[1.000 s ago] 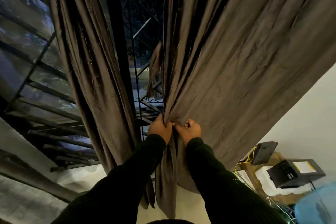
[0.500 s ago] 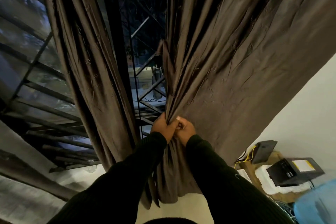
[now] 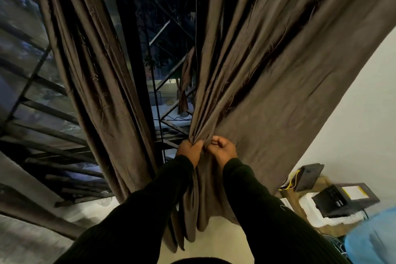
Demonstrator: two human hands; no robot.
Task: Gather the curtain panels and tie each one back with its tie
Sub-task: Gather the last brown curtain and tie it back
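Two brown curtain panels hang before a dark window. The right curtain panel (image 3: pixel 278 75) fans out wide above and is bunched into folds at the middle of the view. My left hand (image 3: pixel 188 149) grips the gathered folds at their left edge. Right beside it, my right hand (image 3: pixel 224 149) pinches more of the same cloth, fingers curled in. The left curtain panel (image 3: pixel 92 75) hangs gathered and untouched. A narrow strip of brown cloth (image 3: pixel 186 83) dangles behind the right panel's edge; whether it is a tie I cannot tell.
Window glass with black metal bars (image 3: pixel 42 113) lies to the left and between the panels. At the lower right stand a wooden table (image 3: pixel 293 198) with black devices (image 3: pixel 334 199), yellow wires and a blue cloth (image 3: pixel 372 240). A white wall (image 3: pixel 353 124) is on the right.
My right hand has slid a little rightward along the panel, parting slightly from the left hand. The panel's lower hem has been drawn in and hangs in tighter folds.
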